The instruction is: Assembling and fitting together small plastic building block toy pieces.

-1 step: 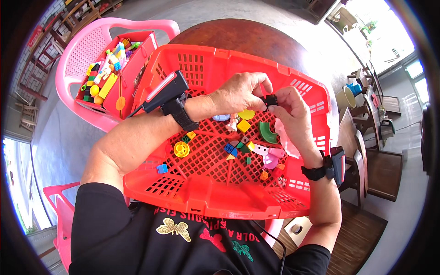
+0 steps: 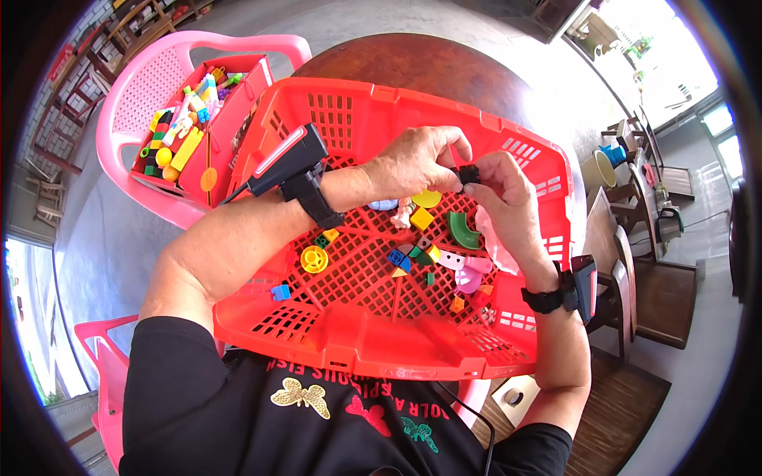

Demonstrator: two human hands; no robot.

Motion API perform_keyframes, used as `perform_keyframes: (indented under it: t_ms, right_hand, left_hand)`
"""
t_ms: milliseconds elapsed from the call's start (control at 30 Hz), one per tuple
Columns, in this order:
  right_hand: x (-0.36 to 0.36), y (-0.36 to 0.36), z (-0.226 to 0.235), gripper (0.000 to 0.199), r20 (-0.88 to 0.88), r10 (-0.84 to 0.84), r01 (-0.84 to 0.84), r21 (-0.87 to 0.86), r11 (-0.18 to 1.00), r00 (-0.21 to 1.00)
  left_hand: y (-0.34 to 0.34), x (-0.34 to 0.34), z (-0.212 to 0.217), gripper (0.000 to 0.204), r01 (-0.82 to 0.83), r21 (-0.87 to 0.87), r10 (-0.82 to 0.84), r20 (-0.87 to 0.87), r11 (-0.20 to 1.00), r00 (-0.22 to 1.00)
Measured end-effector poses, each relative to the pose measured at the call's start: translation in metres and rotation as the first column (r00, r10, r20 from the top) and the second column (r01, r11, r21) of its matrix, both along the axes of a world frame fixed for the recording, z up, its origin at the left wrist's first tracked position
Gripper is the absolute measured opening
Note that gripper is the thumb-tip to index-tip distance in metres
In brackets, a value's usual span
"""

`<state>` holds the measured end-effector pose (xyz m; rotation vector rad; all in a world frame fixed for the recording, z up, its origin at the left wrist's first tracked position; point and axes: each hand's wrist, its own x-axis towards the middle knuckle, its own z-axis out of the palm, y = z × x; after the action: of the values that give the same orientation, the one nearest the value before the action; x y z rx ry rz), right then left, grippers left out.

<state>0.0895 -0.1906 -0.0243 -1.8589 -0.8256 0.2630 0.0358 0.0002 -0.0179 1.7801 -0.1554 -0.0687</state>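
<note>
Above the far right part of a red plastic basket (image 2: 373, 349), my two hands meet at a small black toy block (image 2: 467, 175). The fingertips of my left hand (image 2: 421, 161) pinch it from one side. My right hand (image 2: 506, 193) grips its other side with thumb and curled fingers, which partly cover it. Below lie loose toy pieces: a yellow wheel-like piece (image 2: 314, 259), a green curved piece (image 2: 463, 231), a yellow block (image 2: 422, 218), a small figure (image 2: 402, 213), a pink piece (image 2: 494, 242) and a blue block (image 2: 280, 293).
To the left, a pink plastic chair (image 2: 127, 99) bears a red box (image 2: 248, 89) full of colourful toys. Beyond the basket is a round brown table (image 2: 413, 59). Wooden furniture (image 2: 655, 297) stands at the right. A thin cable hangs by my shirt.
</note>
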Motion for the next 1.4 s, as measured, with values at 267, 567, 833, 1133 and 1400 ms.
perform_keyframes:
  t_ms: [267,567,833,1133,1400]
  right_hand:
    - [-0.015,0.005,0.014,0.039,0.352,0.009,0.019,-0.076,0.997,0.936]
    - [-0.008,-0.001,0.019,0.047,0.493,0.047,0.050,-0.182,0.982,0.869]
    - [-0.008,-0.004,0.015,0.048,0.440,0.031,0.037,-0.146,0.989,0.897]
    - [-0.004,-0.004,0.024,0.036,0.651,0.101,0.076,-0.238,0.968,0.752]
    - [-0.009,-0.005,0.030,0.034,0.674,0.132,0.055,-0.249,0.967,0.727]
  left_hand:
    - [-0.005,-0.001,-0.010,0.028,0.014,-0.403,-0.017,-0.003,0.915,1.000]
    - [-0.004,0.001,-0.008,0.032,0.072,-0.269,-0.040,0.123,0.960,0.992]
    - [-0.002,0.001,0.000,0.042,-0.119,0.341,-0.077,0.510,0.932,0.857]
    - [0.004,0.006,-0.002,0.036,-0.252,0.479,-0.169,0.676,0.841,0.717]
    - [0.005,0.002,0.006,0.032,-0.200,0.486,-0.204,0.656,0.851,0.726]
